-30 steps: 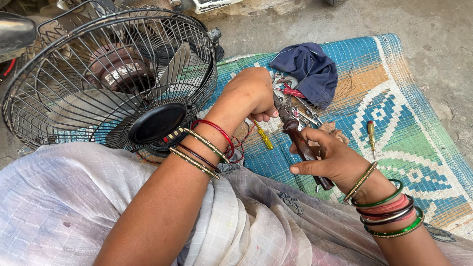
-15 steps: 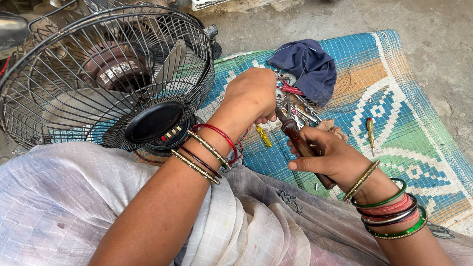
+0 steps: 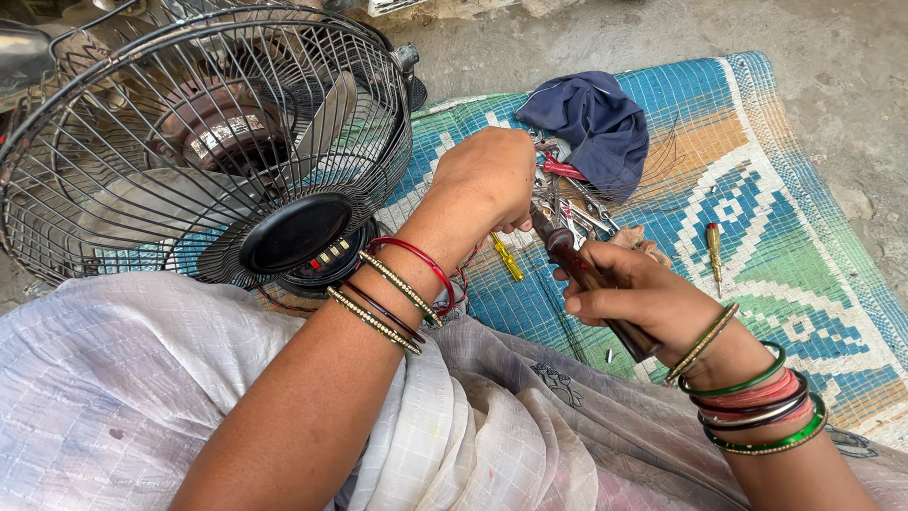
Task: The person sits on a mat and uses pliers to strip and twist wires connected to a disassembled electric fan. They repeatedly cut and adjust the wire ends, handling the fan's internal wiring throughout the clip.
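My left hand (image 3: 487, 180) is closed in a fist beside the fan grille, its fingers hidden, just above the pliers' jaws. What it grips is out of sight. My right hand (image 3: 634, 298) holds a pair of dark-handled pliers (image 3: 586, 284), jaws pointing up toward the left hand. The wire-caged table fan (image 3: 203, 142) lies tilted at the left, its black centre cap (image 3: 295, 232) facing me. Bangles ring both wrists.
A woven blue, green and orange mat (image 3: 757, 218) covers the ground. On it lie a dark blue cloth (image 3: 591, 118), several small tools (image 3: 577, 203), a yellow-handled screwdriver (image 3: 508, 257) and another small screwdriver (image 3: 715, 248). Pale cloth over my lap (image 3: 142, 397) fills the foreground.
The fan cage has shifted slightly lower and closer. Both hands stay together at the pliers with little movement.
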